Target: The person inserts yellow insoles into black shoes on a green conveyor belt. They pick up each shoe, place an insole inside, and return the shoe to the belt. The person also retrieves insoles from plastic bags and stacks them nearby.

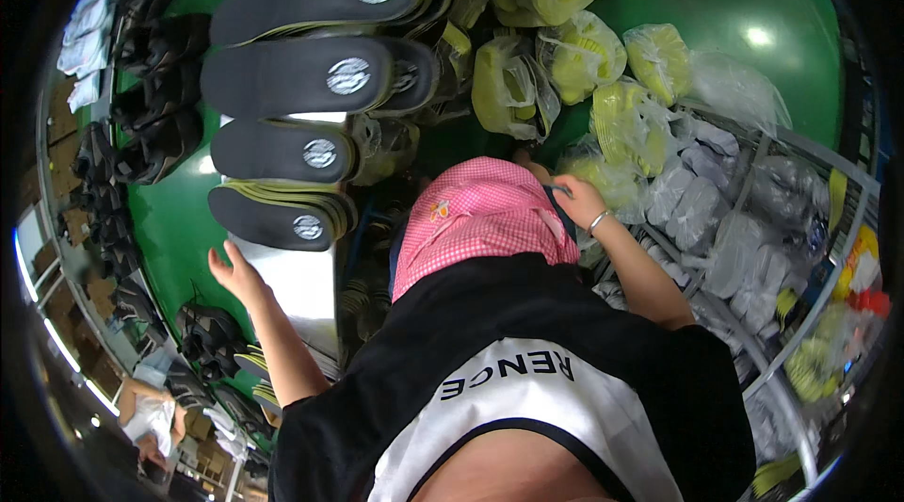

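Note:
My left hand (237,274) is open with its fingers apart and nothing in it. It hovers by the nearest stack of black insoles (268,217), beside a white tabletop (299,281). These insoles have yellow-green undersides and a round white print at the heel. More stacks of black insoles (282,78) lie beyond. At the right side of my pink checked apron (480,219), my right hand (579,202) is closed. A small dark bluish piece shows at its fingers, too little to name. A bangle is on that wrist.
Clear plastic bags of yellow-green insoles (584,55) lie ahead on the green floor (753,36). A metal rack (783,361) with wrapped grey pieces (697,210) stands at my right. Dark shoes (169,139) line a rack at the left. Another person (151,412) is at the lower left.

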`<state>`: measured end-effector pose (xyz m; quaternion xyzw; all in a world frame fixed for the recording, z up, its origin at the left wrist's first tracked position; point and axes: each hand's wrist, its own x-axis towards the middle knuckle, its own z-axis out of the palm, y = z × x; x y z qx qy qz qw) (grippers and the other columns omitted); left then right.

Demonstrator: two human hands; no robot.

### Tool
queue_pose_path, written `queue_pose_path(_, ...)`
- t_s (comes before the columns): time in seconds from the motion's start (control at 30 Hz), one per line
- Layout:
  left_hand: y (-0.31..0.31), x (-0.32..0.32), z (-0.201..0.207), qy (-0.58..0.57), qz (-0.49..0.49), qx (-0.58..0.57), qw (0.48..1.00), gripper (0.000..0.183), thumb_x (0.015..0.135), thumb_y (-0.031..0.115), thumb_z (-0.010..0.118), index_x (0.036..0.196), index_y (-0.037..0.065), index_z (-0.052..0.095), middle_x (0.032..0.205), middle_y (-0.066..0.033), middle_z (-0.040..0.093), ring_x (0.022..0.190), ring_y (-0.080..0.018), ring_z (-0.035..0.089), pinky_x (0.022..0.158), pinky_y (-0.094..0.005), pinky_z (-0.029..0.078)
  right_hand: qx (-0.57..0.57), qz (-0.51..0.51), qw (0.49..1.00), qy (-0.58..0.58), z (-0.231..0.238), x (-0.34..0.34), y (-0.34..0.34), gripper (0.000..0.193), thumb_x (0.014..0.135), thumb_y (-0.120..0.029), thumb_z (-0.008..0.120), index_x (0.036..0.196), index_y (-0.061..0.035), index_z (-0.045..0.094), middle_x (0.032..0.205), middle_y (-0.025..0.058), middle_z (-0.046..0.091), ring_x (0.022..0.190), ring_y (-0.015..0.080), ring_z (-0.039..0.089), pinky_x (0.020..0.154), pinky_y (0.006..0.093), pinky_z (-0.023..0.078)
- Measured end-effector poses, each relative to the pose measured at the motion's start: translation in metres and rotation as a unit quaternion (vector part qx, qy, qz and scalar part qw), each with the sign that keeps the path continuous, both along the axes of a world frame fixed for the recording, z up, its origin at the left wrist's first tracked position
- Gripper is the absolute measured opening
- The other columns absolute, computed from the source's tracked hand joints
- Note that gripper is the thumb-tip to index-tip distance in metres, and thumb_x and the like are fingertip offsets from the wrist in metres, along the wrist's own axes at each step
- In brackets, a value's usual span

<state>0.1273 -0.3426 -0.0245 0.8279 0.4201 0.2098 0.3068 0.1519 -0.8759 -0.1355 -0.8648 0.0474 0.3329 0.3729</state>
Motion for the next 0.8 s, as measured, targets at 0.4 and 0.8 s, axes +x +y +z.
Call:
queue_pose_path(0.4, -0.359, 0.081, -0.014, 0.208, -0.508, 0.03, 0.835, 0.05, 0.065, 0.01, 0.063, 0.11, 0.001, 0.043, 0.112, -0.0169, 0.042, 0.103, -0.0322, 0.04, 0.088, -0.039, 0.031, -0.046, -0.092, 0.979, 0.177, -0.153, -0.045, -0.133, 0.023, 0.074, -0.021, 0.052, 0.091, -0.0059, 0.057, 0.084, 0.0168, 0.059, 0.077, 0.0305, 0.057, 0.069, 0.0344, 0.045)
queue_pose_path(0.8, -0.446, 0.164, -0.399, 0.292, -0.502, 0.068, 0.811, 0.052, 0.068, 0.024, 0.063, 0.112, 0.005, 0.043, 0.117, -0.0152, 0.039, 0.11, -0.0337, 0.034, 0.091, -0.0467, 0.023, 0.016, -0.175, 0.984, 0.035, -0.367, 0.069, -0.058, 0.026, 0.074, -0.005, 0.046, 0.099, -0.003, 0.052, 0.088, 0.0188, 0.055, 0.082, 0.0353, 0.053, 0.071, 0.0383, 0.043)
